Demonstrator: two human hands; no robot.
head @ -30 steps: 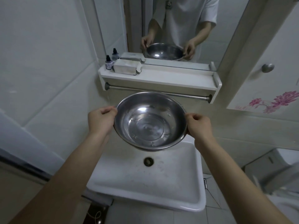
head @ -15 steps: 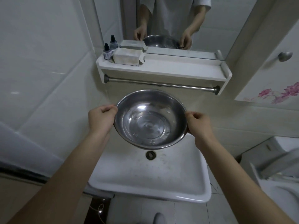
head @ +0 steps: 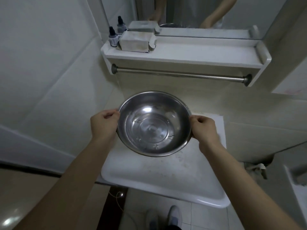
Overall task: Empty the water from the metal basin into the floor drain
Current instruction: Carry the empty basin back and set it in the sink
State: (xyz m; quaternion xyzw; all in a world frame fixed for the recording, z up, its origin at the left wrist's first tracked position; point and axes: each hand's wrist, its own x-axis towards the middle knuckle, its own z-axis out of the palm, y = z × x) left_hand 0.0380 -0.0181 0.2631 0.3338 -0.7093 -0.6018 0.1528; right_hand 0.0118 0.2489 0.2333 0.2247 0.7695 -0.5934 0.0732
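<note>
A round metal basin (head: 153,123) with a shallow pool of clear water in its bottom hangs level above the white sink (head: 159,178). My left hand (head: 103,124) grips its left rim, and my right hand (head: 204,130) grips the right rim. The basin hides the sink's drain hole. No floor drain shows in this view; only pale floor tiles (head: 204,216) appear below the sink.
A white shelf (head: 191,53) with a steel towel bar (head: 181,75) juts from the wall above the basin, carrying a small dark-capped bottle (head: 113,37) and a white box (head: 135,43). A mirror sits above. My shoes (head: 173,214) stand on the tiles; a toilet edge (head: 297,188) is at right.
The view has tipped downward, so the shelf and mirror sit higher and my shoes have come into sight. The basin now covers the sink drain. Both hands keep their grip.
</note>
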